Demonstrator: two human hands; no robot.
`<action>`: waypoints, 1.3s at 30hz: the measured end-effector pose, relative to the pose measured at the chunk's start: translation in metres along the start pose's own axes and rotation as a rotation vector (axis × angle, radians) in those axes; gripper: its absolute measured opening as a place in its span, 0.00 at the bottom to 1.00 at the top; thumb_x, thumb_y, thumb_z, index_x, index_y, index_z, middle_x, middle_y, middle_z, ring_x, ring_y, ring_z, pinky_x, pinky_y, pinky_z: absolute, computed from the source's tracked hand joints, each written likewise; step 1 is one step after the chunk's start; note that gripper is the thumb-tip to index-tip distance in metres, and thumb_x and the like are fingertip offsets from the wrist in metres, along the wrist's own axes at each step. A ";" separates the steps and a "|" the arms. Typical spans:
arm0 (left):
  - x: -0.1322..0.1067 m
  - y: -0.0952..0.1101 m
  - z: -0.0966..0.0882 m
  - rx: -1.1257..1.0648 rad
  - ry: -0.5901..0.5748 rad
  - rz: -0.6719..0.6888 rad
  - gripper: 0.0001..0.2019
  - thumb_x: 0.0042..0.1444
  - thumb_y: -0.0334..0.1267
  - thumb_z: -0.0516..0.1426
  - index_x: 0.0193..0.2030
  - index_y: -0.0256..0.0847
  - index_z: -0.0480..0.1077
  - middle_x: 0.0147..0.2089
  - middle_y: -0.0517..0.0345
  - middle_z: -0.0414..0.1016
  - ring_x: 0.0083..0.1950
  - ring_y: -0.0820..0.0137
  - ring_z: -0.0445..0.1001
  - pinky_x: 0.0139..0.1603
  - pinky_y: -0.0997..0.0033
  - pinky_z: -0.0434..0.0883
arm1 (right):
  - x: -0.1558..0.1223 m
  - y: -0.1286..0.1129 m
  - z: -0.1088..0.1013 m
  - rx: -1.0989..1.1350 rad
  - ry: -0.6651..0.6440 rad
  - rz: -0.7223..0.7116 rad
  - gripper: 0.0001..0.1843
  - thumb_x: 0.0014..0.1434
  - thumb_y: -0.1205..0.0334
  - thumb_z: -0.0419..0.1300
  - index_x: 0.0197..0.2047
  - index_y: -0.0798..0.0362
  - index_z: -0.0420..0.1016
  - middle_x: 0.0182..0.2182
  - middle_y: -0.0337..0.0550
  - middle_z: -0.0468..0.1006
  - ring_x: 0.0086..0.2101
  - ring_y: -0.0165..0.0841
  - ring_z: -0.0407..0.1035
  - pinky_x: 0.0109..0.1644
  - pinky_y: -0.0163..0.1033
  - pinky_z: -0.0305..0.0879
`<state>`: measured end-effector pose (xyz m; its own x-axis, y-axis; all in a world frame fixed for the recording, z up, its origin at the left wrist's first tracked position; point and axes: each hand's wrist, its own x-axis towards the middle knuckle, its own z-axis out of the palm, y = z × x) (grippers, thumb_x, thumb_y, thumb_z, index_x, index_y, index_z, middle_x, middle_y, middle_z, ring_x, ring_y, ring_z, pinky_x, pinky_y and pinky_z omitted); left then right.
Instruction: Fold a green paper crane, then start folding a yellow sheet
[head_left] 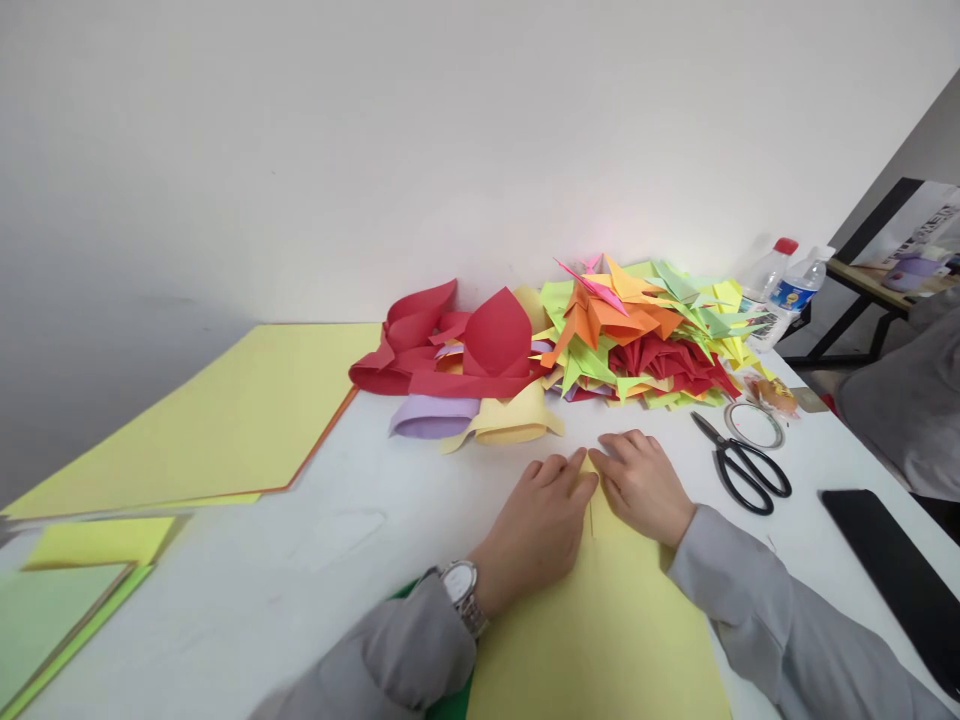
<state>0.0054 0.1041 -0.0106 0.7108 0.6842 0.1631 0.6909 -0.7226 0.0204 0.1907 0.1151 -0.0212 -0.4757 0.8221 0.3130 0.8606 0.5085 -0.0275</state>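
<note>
Tapering paper: a broad pale-yellow paper piece [600,630] is lying flat on the white tabletop [262,590], its narrow end pointing toward the wall [450,150]; a short dark line is running below the tip, whether slit or seam one cannot tell.
Left hand: the left hand [540,530] is resting on the paper's left side, fingers curled, thumb and forefinger gripping the tip's edge.
Right hand: the right hand [641,485] is meeting it from the opposite side, fingers bent; whether they are pinching or only pressing, one cannot tell. The pairing is probably serving to align and steady the tip.
Scissors: black-handled metal scissors [724,447] are lying just right of the right hand, presumably for easy reach.
Back row: curled red paper shapes [499,335] and a heap of multicoloured folded paper [622,320] are standing near the wall, limiting forward movement.
Edges: a large yellow sheet stack [247,410] is bounding the left; a flat black slab [892,580] is lying near the right table edge.
Room: the widest space is lying left of the left forearm.
</note>
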 end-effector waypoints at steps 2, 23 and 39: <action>0.001 -0.002 0.000 0.006 -0.002 0.016 0.16 0.55 0.30 0.52 0.51 0.37 0.68 0.64 0.41 0.63 0.49 0.55 0.66 0.47 0.56 0.63 | 0.001 -0.001 -0.002 -0.019 -0.020 -0.019 0.15 0.64 0.67 0.54 0.52 0.54 0.73 0.50 0.50 0.74 0.44 0.42 0.62 0.43 0.45 0.57; -0.005 -0.008 0.002 -0.012 0.002 0.045 0.15 0.64 0.43 0.50 0.54 0.39 0.66 0.66 0.43 0.61 0.53 0.55 0.64 0.50 0.56 0.61 | -0.007 -0.005 -0.006 -0.011 -0.091 -0.041 0.29 0.64 0.52 0.53 0.63 0.59 0.64 0.59 0.58 0.67 0.52 0.48 0.59 0.52 0.52 0.57; -0.006 -0.007 0.002 0.018 0.004 0.055 0.18 0.65 0.46 0.49 0.55 0.39 0.65 0.66 0.41 0.61 0.54 0.54 0.65 0.51 0.56 0.61 | -0.008 -0.004 -0.004 -0.014 -0.072 -0.049 0.30 0.62 0.51 0.56 0.62 0.58 0.65 0.57 0.58 0.68 0.53 0.49 0.59 0.52 0.51 0.57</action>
<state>-0.0031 0.1053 -0.0137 0.7470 0.6433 0.1679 0.6533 -0.7570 -0.0064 0.1914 0.1056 -0.0194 -0.5286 0.8130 0.2441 0.8384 0.5451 0.0000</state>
